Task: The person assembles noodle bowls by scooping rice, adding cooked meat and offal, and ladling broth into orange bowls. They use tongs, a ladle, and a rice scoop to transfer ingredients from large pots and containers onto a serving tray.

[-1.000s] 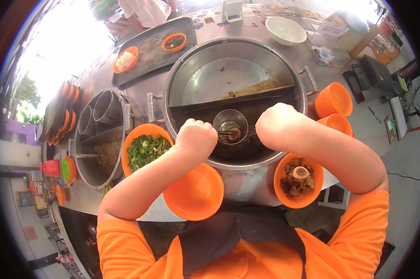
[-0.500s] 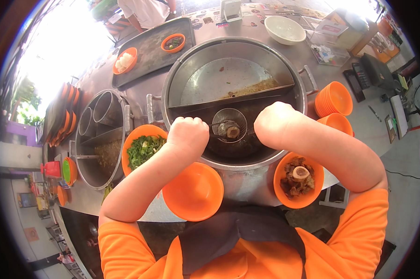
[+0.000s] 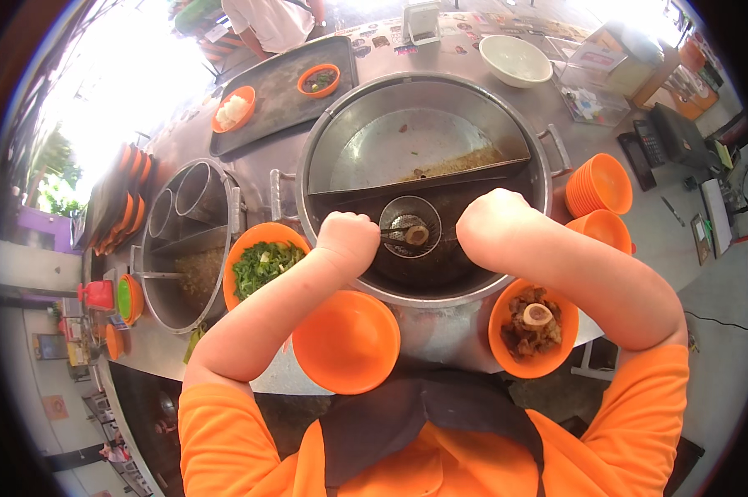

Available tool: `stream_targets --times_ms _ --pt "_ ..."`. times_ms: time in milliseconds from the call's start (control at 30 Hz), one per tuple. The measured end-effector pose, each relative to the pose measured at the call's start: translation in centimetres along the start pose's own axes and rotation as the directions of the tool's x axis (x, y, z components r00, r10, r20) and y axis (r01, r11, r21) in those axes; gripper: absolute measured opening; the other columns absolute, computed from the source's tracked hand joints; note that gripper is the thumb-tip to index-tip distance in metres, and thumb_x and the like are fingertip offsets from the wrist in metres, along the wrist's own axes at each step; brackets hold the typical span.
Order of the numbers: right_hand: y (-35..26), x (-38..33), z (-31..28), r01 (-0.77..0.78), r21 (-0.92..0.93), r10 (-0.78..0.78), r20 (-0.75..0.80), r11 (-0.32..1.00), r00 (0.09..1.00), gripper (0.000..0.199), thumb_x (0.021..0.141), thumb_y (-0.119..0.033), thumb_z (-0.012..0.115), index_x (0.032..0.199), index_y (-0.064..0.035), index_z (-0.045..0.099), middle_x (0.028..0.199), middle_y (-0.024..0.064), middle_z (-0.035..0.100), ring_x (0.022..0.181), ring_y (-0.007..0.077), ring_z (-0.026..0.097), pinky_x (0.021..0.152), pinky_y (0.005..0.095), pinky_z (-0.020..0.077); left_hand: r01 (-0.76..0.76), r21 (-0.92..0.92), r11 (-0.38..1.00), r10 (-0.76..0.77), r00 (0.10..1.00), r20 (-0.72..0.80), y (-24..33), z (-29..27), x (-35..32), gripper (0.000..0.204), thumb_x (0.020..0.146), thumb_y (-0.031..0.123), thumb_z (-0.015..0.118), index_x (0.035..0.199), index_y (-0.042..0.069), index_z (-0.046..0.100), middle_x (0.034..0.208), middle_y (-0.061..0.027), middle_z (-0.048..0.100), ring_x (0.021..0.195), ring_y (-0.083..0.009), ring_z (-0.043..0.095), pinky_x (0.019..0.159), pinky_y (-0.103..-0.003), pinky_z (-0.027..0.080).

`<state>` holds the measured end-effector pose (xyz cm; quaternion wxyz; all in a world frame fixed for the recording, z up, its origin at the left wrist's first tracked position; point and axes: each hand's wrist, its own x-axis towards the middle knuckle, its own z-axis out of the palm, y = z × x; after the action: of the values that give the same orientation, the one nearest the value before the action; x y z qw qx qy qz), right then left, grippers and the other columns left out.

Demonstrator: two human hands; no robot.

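Head view looks straight down on a steel cooking counter. At nine o'clock a smaller pot (image 3: 183, 248) holds round metal cylinders, and just right of it sits an orange bowl of chopped greens (image 3: 262, 265).

Next comes the left hand (image 3: 351, 240), curled into a fist over the near rim of the big divided pot (image 3: 423, 178). It seems to grip a thin handle running to the wire ladle (image 3: 410, 228), though the fingers are tucked under and the grip itself is hidden. Below it, at six o'clock, an empty orange bowl (image 3: 346, 341) rests on the counter edge.

That ladle hangs at the centre of the frame, over the dark broth in the pot's near half, with a pale piece of food in its basket. It is likely stiff, light and hot above the steam; I judge the far end of the handle the safest place to hold, kept level so the piece cannot roll out.

To its right, the right hand (image 3: 494, 228) is also closed in a fist beside the ladle; what it holds cannot be told. At five o'clock stands a bowl of meat and bone (image 3: 531, 327), and at three o'clock stacked orange bowls (image 3: 599, 184).
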<state>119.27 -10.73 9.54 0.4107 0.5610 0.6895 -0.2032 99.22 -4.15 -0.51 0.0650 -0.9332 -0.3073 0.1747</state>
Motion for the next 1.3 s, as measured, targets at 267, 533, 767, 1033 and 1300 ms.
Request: stream_targets --times_ms 267,533,767,1033,1300 --pt "0.6 -0.3 1.2 -0.011 -0.006 0.011 -0.094 1.0 0.996 0.032 0.069 -0.011 0.079 0.101 -0.0129 0.077 0.098 0.0057 0.074 0.091 0.0216 0.071 0.073 0.0341 0.0576 0.409 -0.563 0.718 -0.094 0.859 0.504 -6.8 -4.0 0.0 0.027 0.083 0.021 0.069 0.107 0.011 0.075 0.086 -0.0068 0.073 0.082 -0.0172 0.067 0.078 -0.032 0.053" --pt "0.5 -2.4 0.8 -0.011 0.024 0.014 -0.117 1.0 0.993 0.035 0.068 -0.014 0.082 0.102 -0.0137 0.076 0.098 0.0043 0.073 0.092 0.0201 0.071 0.074 0.0319 0.0571 0.675 -0.695 0.249 0.082 0.7 0.709 -9.1 -0.3 2.2 0.019 0.086 0.018 0.07 0.097 0.004 0.074 0.081 -0.0032 0.071 0.059 -0.0092 0.053 0.054 -0.022 0.042" --pt "-1.2 -2.1 -0.5 0.036 -0.055 -0.036 0.008 0.998 0.999 0.041 0.066 -0.02 0.086 0.105 -0.0185 0.075 0.101 0.0006 0.073 0.095 0.0168 0.07 0.077 0.029 0.0563 0.488 -0.538 0.687 0.083 0.683 0.725 -5.2 -1.4 7.1 0.018 0.087 0.02 0.067 0.092 0.004 0.073 0.078 -0.0015 0.069 0.059 -0.01 0.054 0.052 -0.026 0.042" --pt "-1.1 -1.2 -0.2 0.009 0.001 -0.009 -0.013 1.0 1.0 0.031 0.069 -0.012 0.079 0.1 -0.0138 0.077 0.099 0.0056 0.074 0.093 0.0231 0.071 0.074 0.036 0.0579 0.471 -0.481 0.739 0.045 0.678 0.734 -2.0 -1.4 8.4 0.019 0.086 0.024 0.067 0.09 0.007 0.073 0.074 0.0001 0.068 0.06 -0.0117 0.055 0.054 -0.031 0.042" --pt "-1.1 0.1 -0.2 0.027 -0.075 -0.026 0.007 0.997 1.0 0.027 0.072 -0.011 0.076 0.099 -0.0133 0.077 0.098 0.0061 0.074 0.092 0.0241 0.071 0.072 0.0373 0.0579 0.419 -0.438 0.795 -0.036 0.754 0.656 -3.6 -1.9 7.1 0.025 0.086 0.029 0.066 0.085 0.005 0.073 0.073 -0.0021 0.069 0.064 -0.0153 0.061 0.061 -0.033 0.048"
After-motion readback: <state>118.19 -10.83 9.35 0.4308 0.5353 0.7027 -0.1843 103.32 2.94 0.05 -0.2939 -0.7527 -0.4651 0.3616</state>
